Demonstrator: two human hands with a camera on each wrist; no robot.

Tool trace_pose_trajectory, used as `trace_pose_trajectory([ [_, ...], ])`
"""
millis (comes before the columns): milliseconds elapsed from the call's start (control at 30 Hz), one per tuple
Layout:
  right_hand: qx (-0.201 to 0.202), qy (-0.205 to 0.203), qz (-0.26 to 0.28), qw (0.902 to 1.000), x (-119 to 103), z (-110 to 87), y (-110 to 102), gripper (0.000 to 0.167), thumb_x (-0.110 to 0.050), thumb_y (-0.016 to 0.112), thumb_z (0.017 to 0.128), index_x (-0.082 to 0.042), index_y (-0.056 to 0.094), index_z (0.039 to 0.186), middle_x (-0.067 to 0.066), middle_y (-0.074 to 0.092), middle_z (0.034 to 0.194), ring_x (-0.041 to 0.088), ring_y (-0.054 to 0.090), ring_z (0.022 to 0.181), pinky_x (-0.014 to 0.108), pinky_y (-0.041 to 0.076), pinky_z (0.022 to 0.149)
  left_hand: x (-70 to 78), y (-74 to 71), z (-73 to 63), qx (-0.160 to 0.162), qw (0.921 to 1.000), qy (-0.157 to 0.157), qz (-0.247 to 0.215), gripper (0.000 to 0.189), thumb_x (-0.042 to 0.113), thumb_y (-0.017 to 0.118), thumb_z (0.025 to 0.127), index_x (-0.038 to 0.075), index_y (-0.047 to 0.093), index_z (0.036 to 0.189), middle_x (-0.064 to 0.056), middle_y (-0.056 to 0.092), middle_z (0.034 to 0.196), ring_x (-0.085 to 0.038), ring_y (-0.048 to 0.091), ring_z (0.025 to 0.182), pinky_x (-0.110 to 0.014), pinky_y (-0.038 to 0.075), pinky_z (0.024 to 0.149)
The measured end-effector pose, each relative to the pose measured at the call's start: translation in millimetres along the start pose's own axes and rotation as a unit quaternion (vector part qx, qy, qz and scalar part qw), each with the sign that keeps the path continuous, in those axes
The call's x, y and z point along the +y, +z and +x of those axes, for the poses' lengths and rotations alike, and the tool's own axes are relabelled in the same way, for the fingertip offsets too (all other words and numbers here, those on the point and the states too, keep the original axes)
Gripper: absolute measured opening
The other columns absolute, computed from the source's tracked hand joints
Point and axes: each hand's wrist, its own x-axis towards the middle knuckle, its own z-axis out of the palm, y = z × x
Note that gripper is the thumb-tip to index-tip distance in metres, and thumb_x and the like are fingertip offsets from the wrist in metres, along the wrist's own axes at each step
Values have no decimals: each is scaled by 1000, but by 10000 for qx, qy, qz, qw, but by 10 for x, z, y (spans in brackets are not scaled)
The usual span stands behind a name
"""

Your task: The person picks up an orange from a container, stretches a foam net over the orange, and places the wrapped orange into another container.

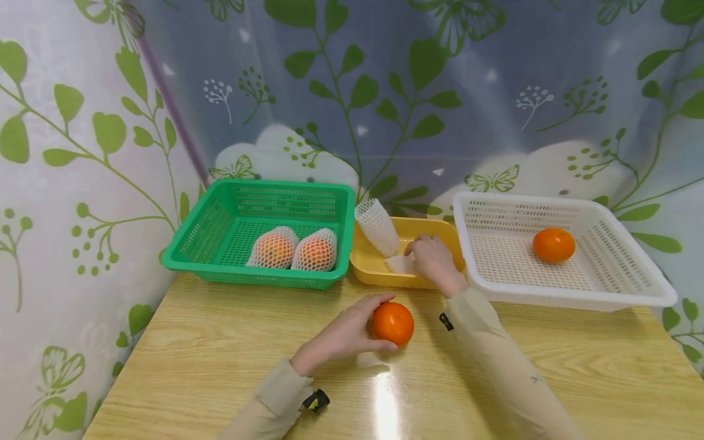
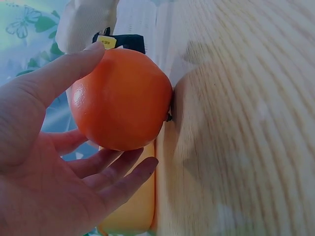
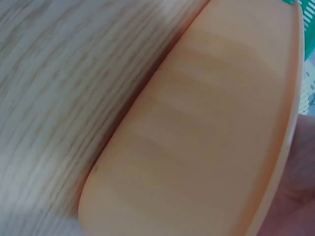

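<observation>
Orange fruit (image 1: 393,325) is on the desk (image 1: 220,342), front and centre on my head feed, just in front of the yellow tray (image 1: 379,278). Looks: deep, even orange, smooth glossy skin, round but a bit flattened and faintly squarish. Bright highlight on top in the head view; my left wrist feed puts a shiny patch on one flank, and a small dark stem bit (image 2: 169,117) shows low down, right by the wood. Bare, no net on it.

Left grip (image 1: 348,333): clamped lightly on that fruit, thumb one side, fingers curved round the other. Right grip (image 1: 438,264): down in the yellow tray, fingers bent at a flat white foam net (image 1: 400,264); whether they pinch it I can't tell, since the tray wall blocks most of the right wrist feed.

Second foam net (image 1: 377,227), open mesh tube, leans in the tray's left end. Green basket (image 1: 264,277) at left has two netted fruits (image 1: 316,252), orange showing through white mesh, side by side near its front wall. White basket (image 1: 572,297) at right has one bare fruit (image 1: 553,245), same glossy orange. Leaf-print curtain (image 1: 330,140) behind everything.
</observation>
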Motion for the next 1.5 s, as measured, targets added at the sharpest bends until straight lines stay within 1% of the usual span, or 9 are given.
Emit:
trace_pose_trajectory([
  [233,-170,41,219,9996,19,16,-2,35,3,65,86,-3,68,120,20,68,117,41,62,104,50,54,87,5,-11,-13,26,10000,40,-37,86,36,84,85,15,39,155,-7,47,153,-24,48,137,-50,41,112],
  [367,-49,-15,58,10000,1,-25,-33,29,4,67,84,-4,74,111,21,66,111,43,58,104,51,52,87,3,-15,-10,38,10000,44,-60,85,36,84,85,16,40,155,-6,49,150,-23,50,133,-50,42,111],
  [633,870,13,-21,9962,-126,-218,-210,14,-4,71,91,-4,71,104,17,69,106,40,62,97,50,55,80,5,-35,-2,25,9999,88,-120,86,35,84,84,15,40,155,-6,52,147,-22,53,129,-48,45,108],
  [867,2176,-162,703,9734,-249,-440,-493,24,-13,72,95,-2,67,115,17,72,108,40,66,94,51,56,75,28,-99,15,141,9989,175,-422,77,41,75,92,13,40,155,-10,51,149,-27,53,130,-47,49,104],
  [1067,2633,-185,2081,9418,-234,-547,-573,29,-21,70,97,0,62,115,21,72,105,38,71,94,50,59,80,82,-161,101,741,9913,220,-1064,56,38,60,103,8,47,149,-11,54,147,-27,53,132,-42,51,104],
  [1167,2760,-169,2779,9199,-244,-604,-575,32,-22,70,98,-1,60,118,20,71,105,37,71,94,48,61,78,118,-179,166,1322,9819,156,-1348,46,33,57,105,6,54,142,-13,62,137,-26,60,124,-40,54,98],
  [1233,2828,-155,3146,9060,-262,-649,-577,34,-23,71,97,-2,60,122,18,70,106,34,72,93,46,62,75,136,-186,216,1745,9703,99,-1673,40,27,58,105,3,58,137,-15,66,130,-28,64,117,-41,57,94],
  [1367,2802,-238,3942,8750,-315,-729,-573,35,-19,70,98,-4,58,127,16,69,107,27,71,89,38,62,71,160,-203,304,2356,9342,-18,-2679,34,19,60,104,-3,58,130,-20,66,123,-37,66,110,-42,59,89],
  [1500,2735,-389,4525,8479,-379,-802,-529,34,-15,68,98,-1,57,127,17,69,108,16,69,84,33,62,70,179,-224,351,2539,8943,-142,-3682,28,14,60,103,-6,57,124,-23,66,118,-37,66,107,-38,60,87],
])
